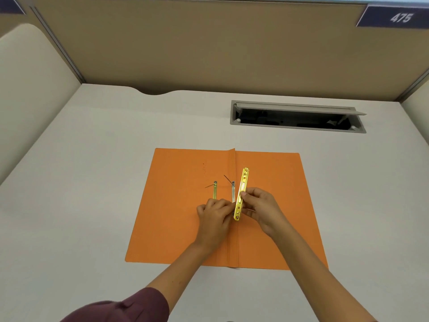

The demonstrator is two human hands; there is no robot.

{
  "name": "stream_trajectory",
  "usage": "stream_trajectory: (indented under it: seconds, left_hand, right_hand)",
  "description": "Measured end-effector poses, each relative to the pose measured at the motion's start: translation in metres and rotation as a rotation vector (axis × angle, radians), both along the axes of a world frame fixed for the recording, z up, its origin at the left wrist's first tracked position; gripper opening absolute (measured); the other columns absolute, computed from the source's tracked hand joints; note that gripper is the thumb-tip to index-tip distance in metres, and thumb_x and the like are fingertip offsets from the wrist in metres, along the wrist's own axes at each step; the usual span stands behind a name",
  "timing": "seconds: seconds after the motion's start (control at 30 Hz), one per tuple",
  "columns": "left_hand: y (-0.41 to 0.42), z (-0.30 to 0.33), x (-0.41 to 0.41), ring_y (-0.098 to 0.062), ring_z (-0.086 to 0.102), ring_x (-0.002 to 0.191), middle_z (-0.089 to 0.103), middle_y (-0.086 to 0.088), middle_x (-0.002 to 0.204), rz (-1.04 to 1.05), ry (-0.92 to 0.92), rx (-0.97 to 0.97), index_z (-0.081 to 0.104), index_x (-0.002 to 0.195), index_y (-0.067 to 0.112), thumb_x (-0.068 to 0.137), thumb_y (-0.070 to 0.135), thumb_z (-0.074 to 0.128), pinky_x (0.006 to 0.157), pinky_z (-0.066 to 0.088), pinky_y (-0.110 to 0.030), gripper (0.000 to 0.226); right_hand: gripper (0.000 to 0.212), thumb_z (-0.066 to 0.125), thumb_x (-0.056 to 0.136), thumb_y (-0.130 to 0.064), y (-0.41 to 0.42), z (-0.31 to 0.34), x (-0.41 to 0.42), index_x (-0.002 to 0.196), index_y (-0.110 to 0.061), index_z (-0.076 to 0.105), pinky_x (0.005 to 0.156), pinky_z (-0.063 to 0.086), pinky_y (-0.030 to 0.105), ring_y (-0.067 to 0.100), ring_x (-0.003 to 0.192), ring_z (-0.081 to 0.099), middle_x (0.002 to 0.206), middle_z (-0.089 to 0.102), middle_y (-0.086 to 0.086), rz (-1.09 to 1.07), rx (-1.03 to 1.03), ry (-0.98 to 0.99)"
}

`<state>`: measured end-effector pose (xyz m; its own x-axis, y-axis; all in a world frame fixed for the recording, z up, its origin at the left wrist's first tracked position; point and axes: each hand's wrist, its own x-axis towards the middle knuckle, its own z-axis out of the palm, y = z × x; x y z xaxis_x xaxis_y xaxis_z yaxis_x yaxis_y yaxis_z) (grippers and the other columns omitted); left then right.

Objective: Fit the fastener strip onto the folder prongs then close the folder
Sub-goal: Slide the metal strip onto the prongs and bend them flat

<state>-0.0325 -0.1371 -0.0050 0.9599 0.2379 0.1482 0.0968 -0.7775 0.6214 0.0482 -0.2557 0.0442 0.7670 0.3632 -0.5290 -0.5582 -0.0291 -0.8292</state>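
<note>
While the orange folder lies open and flat on the pale desk, the right hand pinches the yellow metal strip near its middle between thumb and fingers, holding it tilted above the fold, just right of the two prongs. The left hand rests curled on the left leaf at the prongs' near ends; whether it grips anything cannot be told. One prong stands to the left, the other beside the crease. The chief risk, judging from this, is misalignment: the strip runs along the fold while the prongs sit side by side, so its holes may miss both. A loose pinch could let it slip, and forcing it could bend a thin prong
</note>
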Motion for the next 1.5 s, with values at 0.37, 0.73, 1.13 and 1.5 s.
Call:
stream_trajectory:
  seconds: [0.37, 0.73, 1.13, 1.5]
  left_hand:
    - [0.002, -0.006, -0.002, -0.012, 0.048, 0.09, 0.066, 0.017, 0.094, 0.01, 0.002, 0.0, 0.067, 0.093, 0.032, 0.084, 0.011, 0.057, 0.067, 0.014, -0.031, 0.025]
    - [0.003, -0.008, -0.003, -0.011, 0.05, 0.093, 0.067, 0.017, 0.095, 0.028, -0.016, -0.041, 0.066, 0.102, 0.035, 0.088, 0.017, 0.056, 0.071, 0.02, -0.033, 0.025]
    - [0.009, -0.01, -0.006, -0.017, 0.049, 0.103, 0.065, 0.014, 0.104, 0.05, 0.005, 0.036, 0.068, 0.098, 0.034, 0.086, 0.022, 0.064, 0.072, 0.018, -0.033, 0.018]
    - [0.034, -0.007, 0.016, -0.019, 0.051, 0.103, 0.067, 0.009, 0.103, 0.141, -0.012, 0.029, 0.067, 0.109, 0.03, 0.089, 0.021, 0.062, 0.074, 0.022, -0.035, 0.022]
  right_hand:
    - [0.007, 0.056, 0.092, -0.01, 0.011, -0.009, 0.001, 0.089, -0.008, 0.063, 0.06, 0.052, 0.025, 0.011, 0.061, 0.055, 0.068, 0.056, 0.003, -0.035, -0.032, -0.071]
    - [0.011, 0.053, 0.093, -0.01, 0.012, -0.013, 0.004, 0.087, -0.011, 0.063, 0.062, 0.054, 0.028, 0.011, 0.062, 0.055, 0.068, 0.054, 0.002, -0.027, -0.03, -0.101]
    - [0.01, 0.054, 0.093, -0.011, 0.014, -0.036, 0.0, 0.085, -0.011, 0.061, 0.056, 0.053, 0.022, 0.01, 0.055, 0.056, 0.066, 0.056, 0.004, 0.033, -0.106, -0.116]
    - [0.008, 0.066, 0.086, -0.011, 0.009, -0.052, -0.001, 0.091, -0.006, 0.065, 0.055, 0.054, 0.017, 0.005, 0.054, 0.06, 0.07, 0.066, 0.005, -0.022, -0.076, -0.138]
